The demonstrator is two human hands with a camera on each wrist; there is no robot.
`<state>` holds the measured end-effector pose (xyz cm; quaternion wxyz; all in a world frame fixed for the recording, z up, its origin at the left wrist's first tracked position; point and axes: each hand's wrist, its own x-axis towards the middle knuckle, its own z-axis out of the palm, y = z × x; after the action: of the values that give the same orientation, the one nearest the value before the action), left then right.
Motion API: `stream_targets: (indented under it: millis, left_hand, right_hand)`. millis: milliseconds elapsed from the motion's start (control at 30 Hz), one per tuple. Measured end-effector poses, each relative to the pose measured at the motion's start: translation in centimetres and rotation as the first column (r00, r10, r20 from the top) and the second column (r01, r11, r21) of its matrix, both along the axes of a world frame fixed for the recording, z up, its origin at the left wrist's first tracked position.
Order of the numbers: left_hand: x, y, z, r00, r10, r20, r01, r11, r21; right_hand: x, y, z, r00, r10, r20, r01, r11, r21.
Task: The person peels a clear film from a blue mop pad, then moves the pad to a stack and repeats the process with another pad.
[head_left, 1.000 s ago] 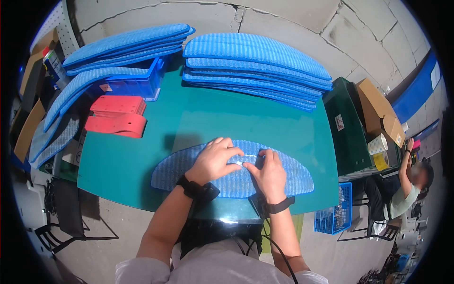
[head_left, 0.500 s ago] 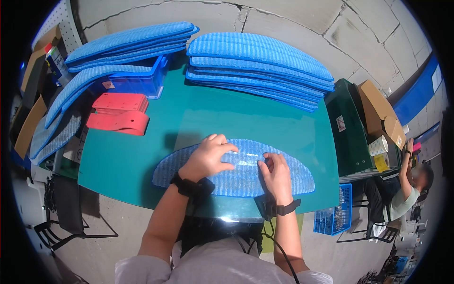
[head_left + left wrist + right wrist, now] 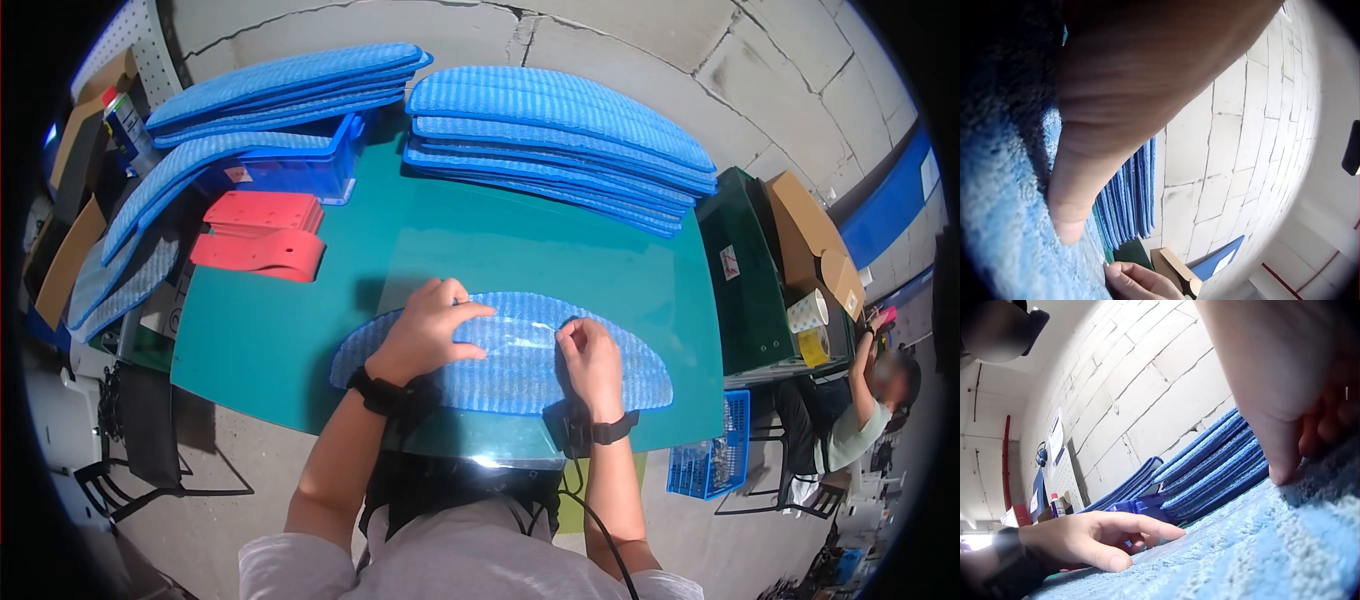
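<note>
A blue striped mop pad (image 3: 500,385), rounded along its far edge, lies flat on the green table in the head view. Across its middle is a clear, shiny plastic film (image 3: 527,328). My left hand (image 3: 425,330) is over the pad's left half, thumb and forefinger spread apart beside the film's left end. In the left wrist view its thumb (image 3: 1069,215) reaches down to the pad's fabric. At the film's right end my right hand (image 3: 592,360) pinches the film's edge between thumb and forefinger. Its other fingers are curled in.
Mop pads are piled at the back (image 3: 560,130) and over a blue bin (image 3: 290,175) at back left. Red strips (image 3: 262,240) lie at the table's left. A green crate (image 3: 745,280) with cardboard and a paper cup stands right. Beyond, another person (image 3: 850,425) sits.
My hands have parted from close together at the middle of the pad, the left going left and the right going right. The right thumb and forefinger have come together at the film's end.
</note>
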<state>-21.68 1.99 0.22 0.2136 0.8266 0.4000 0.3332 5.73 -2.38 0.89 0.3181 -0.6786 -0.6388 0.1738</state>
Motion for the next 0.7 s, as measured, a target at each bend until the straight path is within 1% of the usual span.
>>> stream_targets:
  millis: [100,167,200,267,300,367,500,533,567,700]
  left_hand:
    - [-0.1,0.1,-0.3,1.0,0.006,-0.004,-0.006,1.0,0.028]
    - [-0.1,0.0,-0.2,1.0,0.011,0.006,-0.011,1.0,0.019]
    - [-0.1,-0.1,-0.2,1.0,0.007,0.015,-0.007,1.0,0.01]
    - [0.0,-0.1,-0.2,1.0,0.013,0.016,-0.013,1.0,0.0]
    - [0.1,-0.1,-0.2,1.0,0.019,0.016,-0.019,1.0,-0.006]
    - [0.1,0.0,-0.3,1.0,0.02,0.018,-0.02,1.0,-0.003]
    - [0.2,-0.1,-0.5,0.998,0.049,0.027,-0.05,0.998,0.027]
    - [0.3,-0.2,-0.4,0.998,0.054,0.026,-0.054,0.998,0.026]
    - [0.3,-0.2,-0.4,0.997,0.056,0.046,-0.057,0.998,0.016]
    - [0.3,-0.2,0.1,0.996,0.061,0.062,-0.059,0.998,-0.034]
  right_hand:
    - [-0.5,-0.2,0.5,0.999,0.023,-0.033,-0.022,0.999,0.035]
    - [-1.1,-1.0,1.6,0.987,0.065,-0.149,-0.052,0.994,0.093]
    - [-1.3,-1.3,1.9,0.987,0.068,-0.148,-0.055,0.994,0.091]
    - [-1.7,-1.7,2.3,0.99,0.132,-0.05,-0.123,0.98,0.157]
    - [-1.8,-1.8,2.4,0.99,0.129,-0.05,-0.12,0.98,0.156]
    - [-2.1,-2.0,2.7,0.983,0.131,-0.13,-0.115,0.986,0.12]
    - [-3.2,-2.1,4.0,0.979,0.158,-0.125,-0.141,0.98,0.137]
    - [-3.5,-2.1,4.2,0.973,0.172,-0.153,-0.15,0.978,0.146]
    - [-3.7,-2.1,4.4,0.966,0.185,-0.182,-0.158,0.975,0.154]
    - [-4.7,-2.1,5.9,0.958,0.232,-0.166,-0.195,0.958,0.211]
